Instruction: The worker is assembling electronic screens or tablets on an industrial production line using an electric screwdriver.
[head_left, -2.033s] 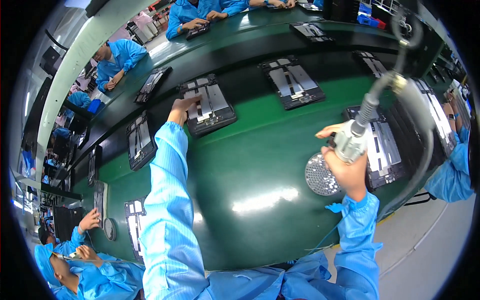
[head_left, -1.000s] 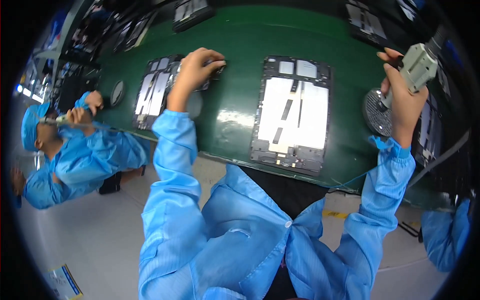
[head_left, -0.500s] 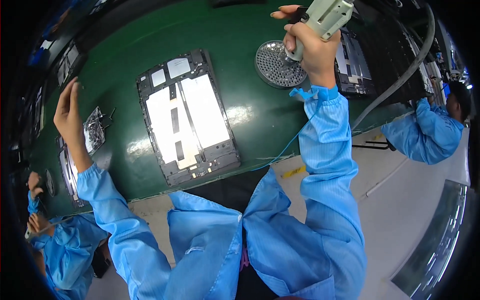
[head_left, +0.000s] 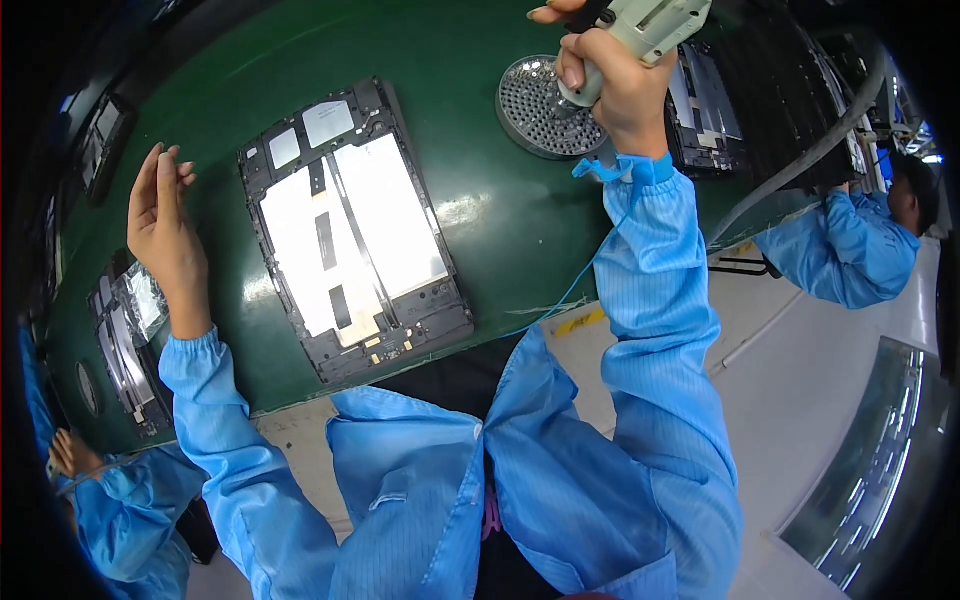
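My right hand is wrapped around a pale electric screwdriver, its tip pointing down at a round, perforated metal screw tray. Fingers hide part of the screwdriver's lower end, so I cannot tell whether the tip touches a screw. On the bench in front of me lies an opened tablet with a dark frame and large bright silver panels inside. My left hand is raised to the left of the tablet, its fingers stretched out and holding nothing. A blue cord runs from my right wrist to the bench edge.
Another opened device and a crumpled shiny bag lie at the left. More opened devices lie at the right beside a thick grey cable. Co-workers in blue sleeves sit on both sides of the green bench.
My left hand has moved right, toward the tablet. The right hand and screwdriver remain over the screw tray, moving slightly. The view has shifted a little.
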